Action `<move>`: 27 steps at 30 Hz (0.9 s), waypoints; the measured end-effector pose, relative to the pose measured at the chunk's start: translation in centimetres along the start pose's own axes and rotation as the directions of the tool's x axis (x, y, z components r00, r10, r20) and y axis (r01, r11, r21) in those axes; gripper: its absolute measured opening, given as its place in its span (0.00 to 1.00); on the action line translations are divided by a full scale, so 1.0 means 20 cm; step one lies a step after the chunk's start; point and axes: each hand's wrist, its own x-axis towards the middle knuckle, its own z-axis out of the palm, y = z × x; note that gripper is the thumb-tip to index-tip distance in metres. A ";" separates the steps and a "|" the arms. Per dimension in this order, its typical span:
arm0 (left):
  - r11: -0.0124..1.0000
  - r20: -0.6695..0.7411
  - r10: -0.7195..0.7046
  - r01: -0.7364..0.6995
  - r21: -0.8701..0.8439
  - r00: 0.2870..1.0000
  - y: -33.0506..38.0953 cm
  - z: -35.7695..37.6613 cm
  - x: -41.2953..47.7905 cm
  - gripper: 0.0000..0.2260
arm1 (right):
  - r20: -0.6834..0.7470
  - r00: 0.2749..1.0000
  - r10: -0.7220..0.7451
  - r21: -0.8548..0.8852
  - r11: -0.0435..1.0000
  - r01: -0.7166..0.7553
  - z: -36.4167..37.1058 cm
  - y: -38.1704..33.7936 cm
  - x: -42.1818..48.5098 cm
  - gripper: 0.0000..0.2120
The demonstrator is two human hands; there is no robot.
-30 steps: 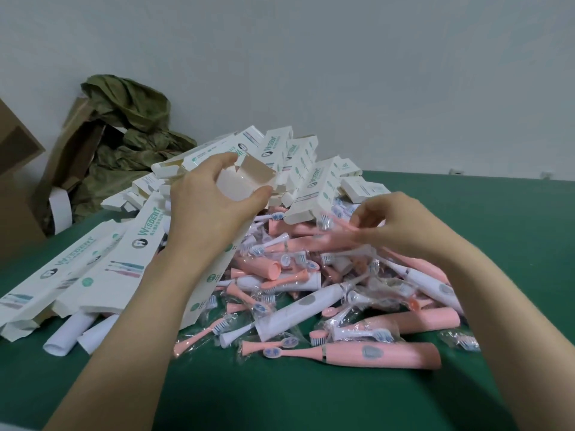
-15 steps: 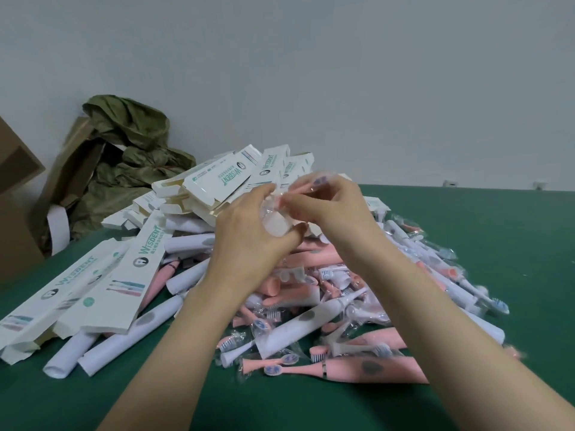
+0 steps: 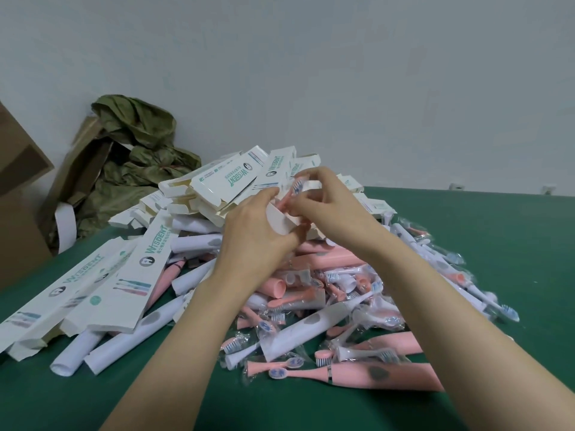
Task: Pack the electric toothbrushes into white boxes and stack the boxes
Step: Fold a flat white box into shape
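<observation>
My left hand (image 3: 255, 237) grips the open end of a white box (image 3: 280, 220) above the heap. My right hand (image 3: 326, 206) pinches a pink brush head (image 3: 295, 189) in clear wrap and holds it at the box's mouth. Below lies a pile of pink and white toothbrushes (image 3: 326, 306), handles and wrapped heads mixed. A pink toothbrush (image 3: 382, 374) lies nearest me. White boxes (image 3: 236, 178) are heaped behind the hands, and flat white boxes (image 3: 102, 290) lie at the left.
The green table (image 3: 513, 237) stretches right and toward me. At the far left stand a brown cardboard box (image 3: 18, 194) and crumpled olive-green wrapping (image 3: 133, 157) against the pale wall. Rolled white papers (image 3: 77, 349) poke out under the flat boxes.
My right hand left the pile with a wrapped pink brush head and came up to the box in my left hand. The view tilted up a little.
</observation>
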 end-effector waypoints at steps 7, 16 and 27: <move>0.998 -0.040 -0.017 0.014 -0.057 0.999 0.01 -0.01 0.00 0.25 | -0.203 0.956 -0.210 0.077 0.970 0.230 0.02 0.01 -0.04 0.07; 1.000 0.009 0.011 -0.011 -0.012 1.000 0.01 0.00 -0.03 0.30 | 0.031 0.966 -0.257 -0.441 0.864 0.244 0.06 0.03 -0.03 0.09; 0.992 0.143 0.105 -0.095 -0.078 0.984 -0.03 0.01 -0.07 0.36 | -0.164 0.981 0.103 0.083 0.992 -0.090 -0.02 0.08 -0.06 0.09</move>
